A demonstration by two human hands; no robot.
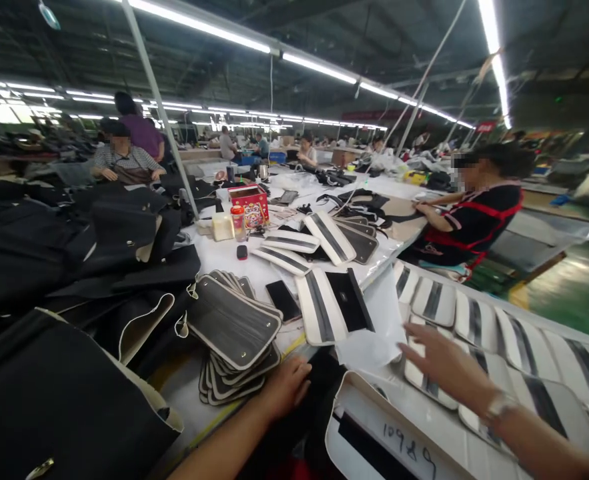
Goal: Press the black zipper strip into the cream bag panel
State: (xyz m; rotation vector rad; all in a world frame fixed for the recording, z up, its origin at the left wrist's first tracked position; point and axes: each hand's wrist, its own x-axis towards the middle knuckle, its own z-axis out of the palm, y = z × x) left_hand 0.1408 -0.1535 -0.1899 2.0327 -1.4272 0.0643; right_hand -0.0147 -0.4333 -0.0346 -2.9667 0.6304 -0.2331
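Observation:
My left hand (289,383) rests at the table's front edge with its fingers curled in, and nothing shows in them. Right beside it is a stack of dark grey bag flaps (234,323) with pale edges and small metal snaps. My right hand (441,357), a watch on its wrist, is stretched out with fingers apart over rows of white panels with a black stripe (474,320). Just left of its fingertips lies a thin white sheet (369,348). Below, between my hands, stands an open white box (374,413) with handwriting and a black strip inside.
A striped white panel (319,307) and a black piece (351,300) lie ahead, beside a phone (283,300). Black bag parts (64,393) fill the left. Farther back are a red box (251,203) and a bottle (238,223). A co-worker (474,207) sits at the right.

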